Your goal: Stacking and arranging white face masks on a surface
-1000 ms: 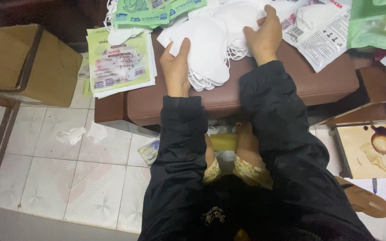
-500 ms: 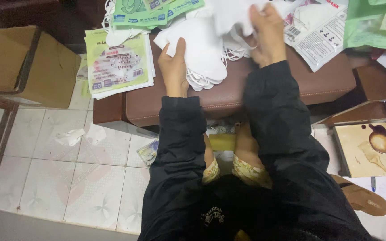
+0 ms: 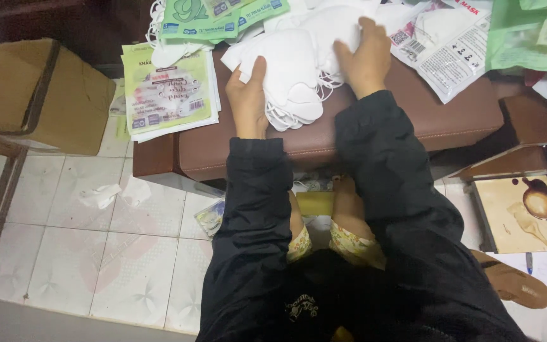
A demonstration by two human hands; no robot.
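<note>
Item: pile of white masks (image 3: 299, 69), laid on brown counter (image 3: 413, 120), between both hands. Left hand (image 3: 248, 95) flat against pile's left edge, fingers extended. Right hand (image 3: 365, 60) spread on top, equally near. Long axis: left–right.

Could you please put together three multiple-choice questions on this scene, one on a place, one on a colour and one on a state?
1. Where does the pile of white face masks lie?
A. on the brown padded bench
B. on the tiled floor
C. in the cardboard box

2. What colour are the person's sleeves?
A. white
B. black
C. green

3. What is the left hand doing?
A. hanging in the air
B. gripping a sandal
C. resting on the masks

Answers:
1 A, the masks spread over the bench's brown top.
2 B, both arms are in a black jacket.
3 C, its fingers lie on the pile, as does the right hand.
</note>
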